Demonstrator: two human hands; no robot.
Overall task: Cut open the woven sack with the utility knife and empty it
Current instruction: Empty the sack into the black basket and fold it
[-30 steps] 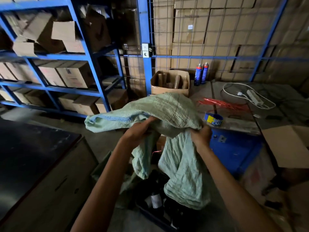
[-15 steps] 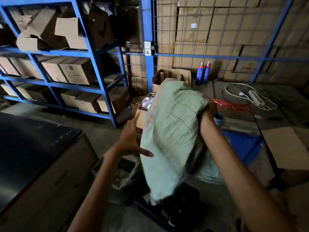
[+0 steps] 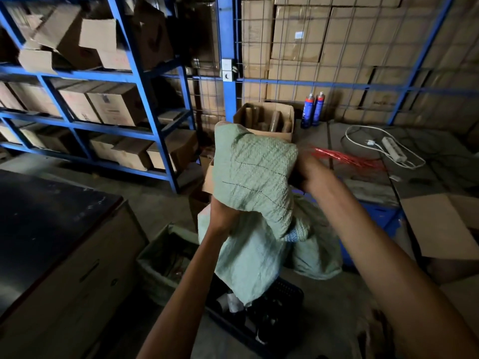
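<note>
Woven sack (image 3: 252, 182): one, pale green, held up at chest height between both hands, its long axis near vertical, its lower end hanging into the dark crate (image 3: 282, 294) below.
Right hand (image 3: 307, 174): closed on the sack's upper right edge, the higher hand.
Left hand (image 3: 223, 213): closed on the sack's left side, lower, fingers hidden in cloth.
Crate contents: dark items, too dim to count.
Judgement: likely the emptying step; shaking downward should follow.
Spray cans (image 3: 313, 110): two, on the worktable.
Utility knife: not seen.
</note>
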